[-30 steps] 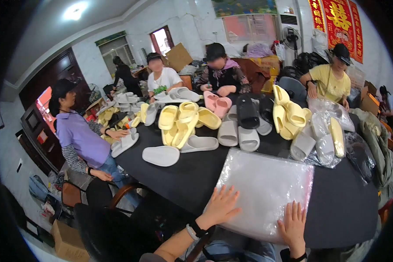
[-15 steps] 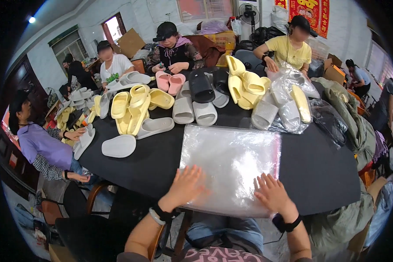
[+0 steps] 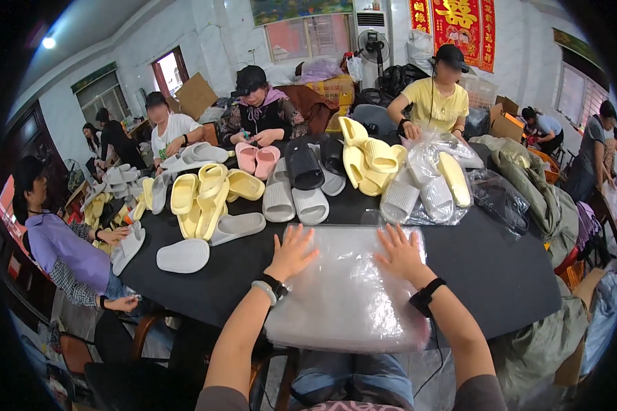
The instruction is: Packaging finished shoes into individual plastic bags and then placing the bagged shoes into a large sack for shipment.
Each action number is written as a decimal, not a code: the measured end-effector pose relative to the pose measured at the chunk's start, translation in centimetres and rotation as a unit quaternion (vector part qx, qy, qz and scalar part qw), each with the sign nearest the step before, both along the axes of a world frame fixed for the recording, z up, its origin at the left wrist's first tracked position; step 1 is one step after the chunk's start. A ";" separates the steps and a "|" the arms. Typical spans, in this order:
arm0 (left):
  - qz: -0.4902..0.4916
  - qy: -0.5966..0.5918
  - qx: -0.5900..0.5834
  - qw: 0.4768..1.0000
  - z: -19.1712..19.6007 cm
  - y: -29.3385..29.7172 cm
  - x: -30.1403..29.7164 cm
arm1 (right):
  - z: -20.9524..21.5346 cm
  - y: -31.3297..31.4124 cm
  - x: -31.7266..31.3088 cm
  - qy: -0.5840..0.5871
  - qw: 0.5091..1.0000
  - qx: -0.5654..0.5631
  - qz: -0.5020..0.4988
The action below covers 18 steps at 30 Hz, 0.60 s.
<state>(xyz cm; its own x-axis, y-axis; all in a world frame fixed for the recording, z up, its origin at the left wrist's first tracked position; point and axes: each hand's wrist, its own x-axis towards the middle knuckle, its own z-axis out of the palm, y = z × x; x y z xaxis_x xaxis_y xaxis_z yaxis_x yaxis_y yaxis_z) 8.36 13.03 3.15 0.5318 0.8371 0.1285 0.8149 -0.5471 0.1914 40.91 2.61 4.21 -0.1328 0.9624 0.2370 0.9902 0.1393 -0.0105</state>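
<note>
A stack of clear plastic bags (image 3: pixel 343 301) lies at the near edge of the black table, its front edge reaching the table's rim. My left hand (image 3: pixel 293 253) rests flat with spread fingers on the stack's far left part. On the far right part lies my right hand (image 3: pixel 401 255), palm down, fingers apart. Neither hand grips anything. Just beyond the stack are grey slippers (image 3: pixel 310 207), a black slipper (image 3: pixel 303 165) and slippers in clear wrapping (image 3: pixel 437 198).
Yellow slippers (image 3: pixel 202 202) and a grey slipper (image 3: pixel 183 255) lie to the left on the black table (image 3: pixel 487 288). Pink slippers (image 3: pixel 257 161) sit further back. Several co-workers are around the table. Dark plastic bags (image 3: pixel 500 198) and grey-green cloth (image 3: pixel 541 198) lie at the right.
Both hands have slid from the near part of the bag stack to its far part. The stack sits slightly closer to me, and the view has shifted a little.
</note>
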 end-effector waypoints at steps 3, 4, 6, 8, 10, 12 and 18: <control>0.001 -0.012 -0.017 1.000 -0.9 0.1 -0.1 | -1.0 0.1 0.5 0.058 0.998 -0.039 0.006; -0.001 -0.006 -0.024 1.000 -1.2 0.2 -0.2 | -0.8 0.0 0.5 0.080 0.995 -0.061 0.002; 0.008 0.017 -0.042 0.999 -1.7 0.4 -0.4 | -0.9 0.2 0.0 0.107 0.989 -0.100 0.002; 0.002 0.040 -0.068 0.997 -2.1 0.7 0.0 | -0.8 0.2 0.1 0.107 0.988 -0.113 -0.004; 0.004 0.064 -0.084 0.994 -1.9 0.6 0.3 | -1.3 0.4 0.3 0.105 0.987 -0.122 -0.005; 0.002 0.084 -0.094 0.992 -1.7 0.7 0.6 | -1.1 0.2 0.3 0.098 0.988 -0.120 -0.007; 0.008 0.102 -0.125 0.987 -0.7 0.1 1.0 | -1.9 0.2 0.6 0.102 0.991 -0.088 0.008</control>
